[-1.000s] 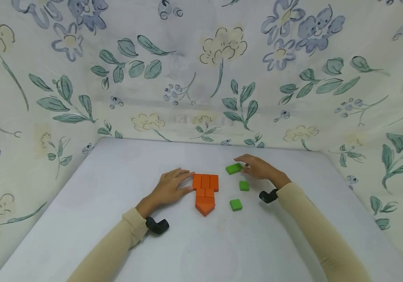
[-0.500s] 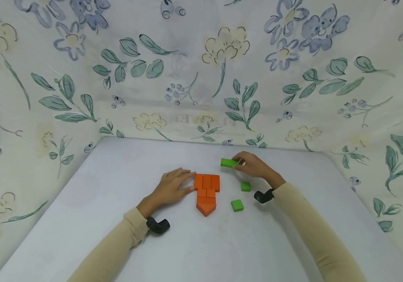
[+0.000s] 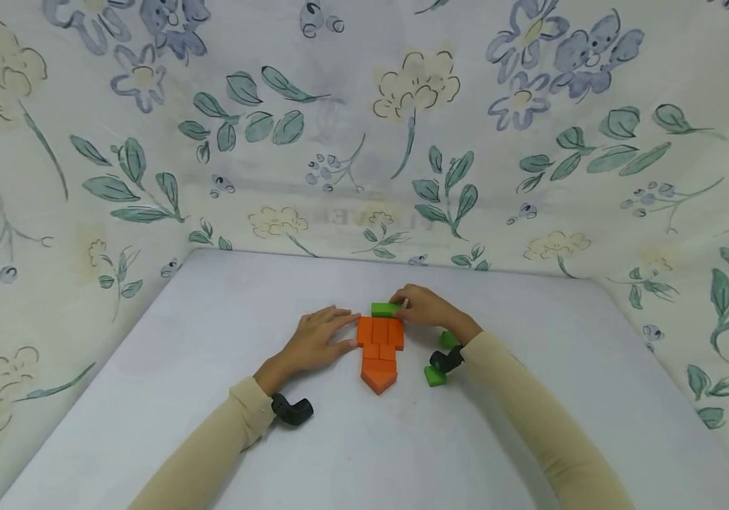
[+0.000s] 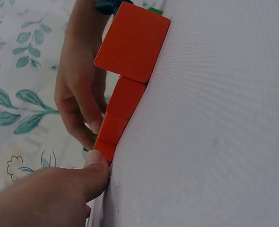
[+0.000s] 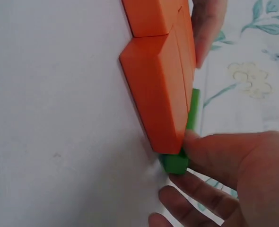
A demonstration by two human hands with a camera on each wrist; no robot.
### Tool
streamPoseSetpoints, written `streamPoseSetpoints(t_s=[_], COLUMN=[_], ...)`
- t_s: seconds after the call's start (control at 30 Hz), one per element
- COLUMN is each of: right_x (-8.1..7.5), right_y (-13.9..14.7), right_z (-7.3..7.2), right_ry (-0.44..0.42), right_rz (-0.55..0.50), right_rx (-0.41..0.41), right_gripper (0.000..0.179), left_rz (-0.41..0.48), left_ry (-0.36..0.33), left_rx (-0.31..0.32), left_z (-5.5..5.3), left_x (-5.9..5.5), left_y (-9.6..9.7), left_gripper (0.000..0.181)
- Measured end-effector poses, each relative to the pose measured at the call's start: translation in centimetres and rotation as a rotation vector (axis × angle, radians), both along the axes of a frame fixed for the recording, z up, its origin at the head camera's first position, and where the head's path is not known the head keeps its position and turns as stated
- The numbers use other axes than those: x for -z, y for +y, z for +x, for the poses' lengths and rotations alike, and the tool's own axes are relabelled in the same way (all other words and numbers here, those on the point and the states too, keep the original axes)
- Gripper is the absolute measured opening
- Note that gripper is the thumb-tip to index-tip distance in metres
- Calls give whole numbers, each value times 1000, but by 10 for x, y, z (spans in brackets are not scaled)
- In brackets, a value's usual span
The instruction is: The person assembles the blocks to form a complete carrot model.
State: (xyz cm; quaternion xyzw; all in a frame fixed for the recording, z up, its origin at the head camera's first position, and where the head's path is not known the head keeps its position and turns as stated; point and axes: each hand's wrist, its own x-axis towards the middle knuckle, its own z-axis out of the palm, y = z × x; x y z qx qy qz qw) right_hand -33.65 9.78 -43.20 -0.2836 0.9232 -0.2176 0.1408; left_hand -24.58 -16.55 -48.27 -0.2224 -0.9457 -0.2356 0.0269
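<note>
Several orange blocks (image 3: 380, 351) lie fitted together on the white table, three upright ones at the back and a pointed one at the front. My left hand (image 3: 313, 343) rests at their left side, its index fingertip and thumb touching the back left block; the thumb (image 4: 96, 165) shows against the orange end in the left wrist view. At the back of the row, my right hand (image 3: 426, 306) pinches a long green block (image 3: 385, 310) between thumb and fingers. In the right wrist view this green block (image 5: 176, 163) lies along the orange blocks' back edge.
Two small green blocks, one behind (image 3: 450, 340) and one in front (image 3: 434, 376), lie right of the orange shape, partly hidden by the black right wrist camera (image 3: 445, 360). Flower-patterned cloth (image 3: 338, 142) stands behind and beside the table.
My right hand has picked up the long green block and carried it left to the back edge of the orange blocks. My left hand has stayed beside them.
</note>
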Motion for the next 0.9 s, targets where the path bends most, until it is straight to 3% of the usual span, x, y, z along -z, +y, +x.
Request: streamPoseSetpoints(t_s=[0.23, 0.53, 0.9], right_x=[-1, 0, -4], right_y=[-1, -2, 5], right_z=[0, 3, 10], right_ry=[-10, -37, 26], right_rz=[-24, -22, -30], right_rx=[-12, 2, -1], right_gripper=[27, 26, 32], left_rz=[-8, -4, -9], left_ry=[17, 10, 9], left_rx=[-12, -7, -12], left_z=[-1, -1, -2], left_x=[-3, 1, 2], left_y=[1, 3, 3], left_gripper=[56, 57, 58])
